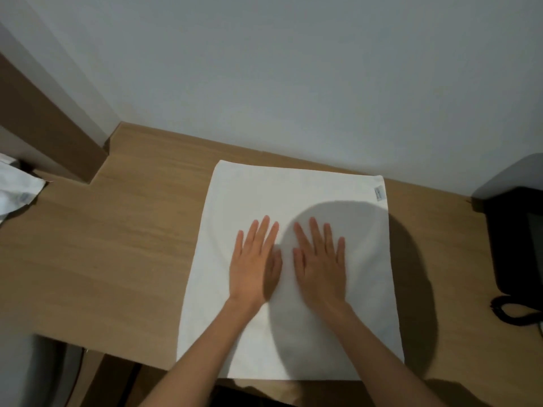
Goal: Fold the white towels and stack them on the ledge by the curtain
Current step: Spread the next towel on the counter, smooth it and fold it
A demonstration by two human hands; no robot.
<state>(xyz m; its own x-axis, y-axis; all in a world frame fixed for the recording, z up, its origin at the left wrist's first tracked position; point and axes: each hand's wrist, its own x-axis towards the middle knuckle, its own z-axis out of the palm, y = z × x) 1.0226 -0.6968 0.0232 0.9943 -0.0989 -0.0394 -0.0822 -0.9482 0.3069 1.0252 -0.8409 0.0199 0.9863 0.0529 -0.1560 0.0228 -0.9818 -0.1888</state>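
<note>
No text, brand or number can be read anywhere in the frame. A small pale sewn-in label point(379, 193) sits at the far right corner of the white towel point(293, 195) spread on the table point(117, 245), right of centre in the frame, but its print is only a grey smudge, too small and blurred to make out. A second small tag point(25, 197) shows on the crumpled white cloth point(14, 183) at the left edge of the frame, and its marks are likewise illegible.
</note>
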